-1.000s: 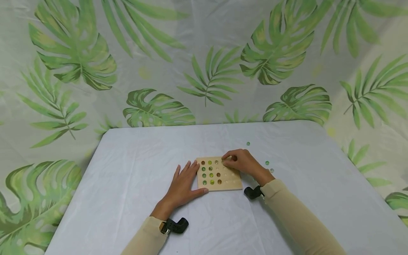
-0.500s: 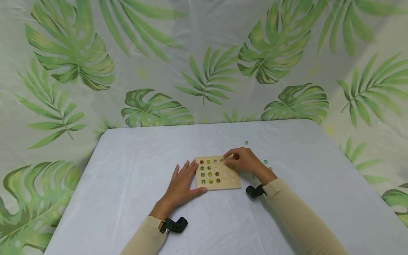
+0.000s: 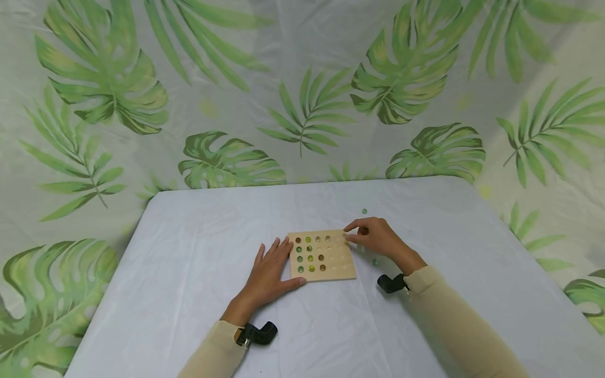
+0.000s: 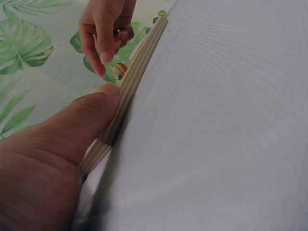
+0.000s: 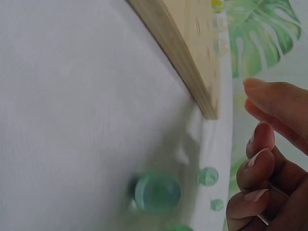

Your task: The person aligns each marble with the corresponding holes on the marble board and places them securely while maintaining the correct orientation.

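Observation:
A pale wooden board lies on the table with glass marbles in round hollows on its left part: green, yellow, brown and clear. My left hand rests at the board's left side, fingers spread straight, and its thumb touches the front edge, as the left wrist view shows. Over the board's back right corner is my right hand, thumb and forefinger apart with nothing between them, the other fingers loosely curled. A clear marble sits fourth in the back row, left of those fingertips.
Loose green marbles lie on the white cloth: one marble behind the right hand, another marble beneath its wrist. The right wrist view shows a large near marble and several others. A leaf-print cloth hangs behind the table.
My right hand has let go of the clear marble in the back row and moved right to the board's corner. The left hand keeps its place at the board.

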